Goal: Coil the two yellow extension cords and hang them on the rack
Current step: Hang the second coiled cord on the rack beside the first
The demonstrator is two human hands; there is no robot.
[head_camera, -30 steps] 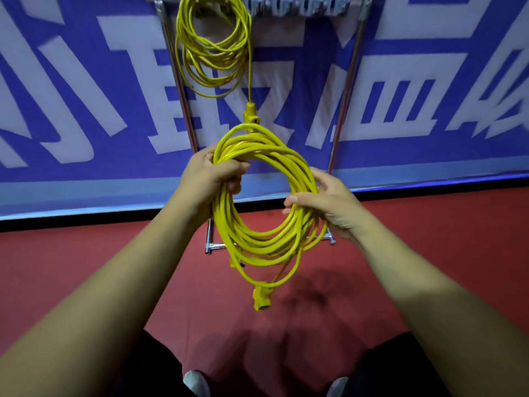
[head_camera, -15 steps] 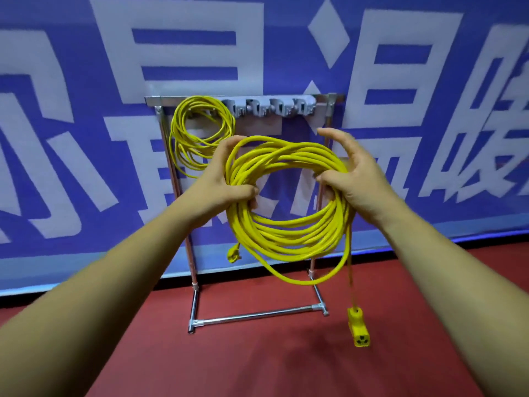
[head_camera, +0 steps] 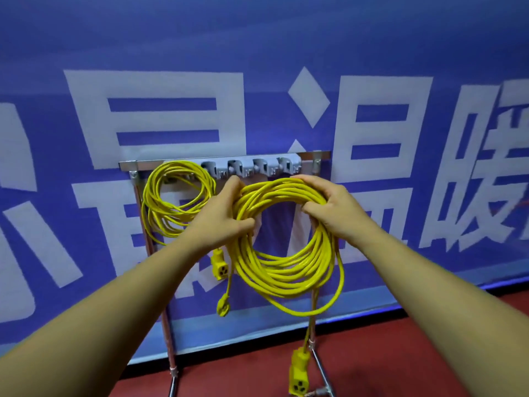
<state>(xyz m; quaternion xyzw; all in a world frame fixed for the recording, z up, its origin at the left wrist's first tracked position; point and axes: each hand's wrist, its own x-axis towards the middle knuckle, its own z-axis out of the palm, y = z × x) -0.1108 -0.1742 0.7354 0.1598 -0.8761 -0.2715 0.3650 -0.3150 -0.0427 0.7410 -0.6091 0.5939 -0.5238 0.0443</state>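
Observation:
A coiled yellow extension cord [head_camera: 280, 270] is held up in front of the metal rack [head_camera: 312, 153]. My left hand [head_camera: 226, 216] grips the coil's left side and my right hand [head_camera: 329, 207] grips its upper right, just below the rack's grey hooks [head_camera: 252, 167]. Its socket end [head_camera: 299, 373] dangles low on the right, and a plug [head_camera: 222, 305] hangs at the lower left. A second yellow coil [head_camera: 174, 202] hangs on the rack's left end, its socket [head_camera: 219, 266] hanging beneath my left wrist.
The rack stands on thin metal legs [head_camera: 169, 333] against a blue banner [head_camera: 286, 67] with large white characters. Red floor [head_camera: 429, 353] runs along the bottom, and the rack's foot bars [head_camera: 326, 388] sit there.
Both hands have raised the coil from waist height to the rack's top bar and moved closer to the hooks. The socket end now swings lower on the right.

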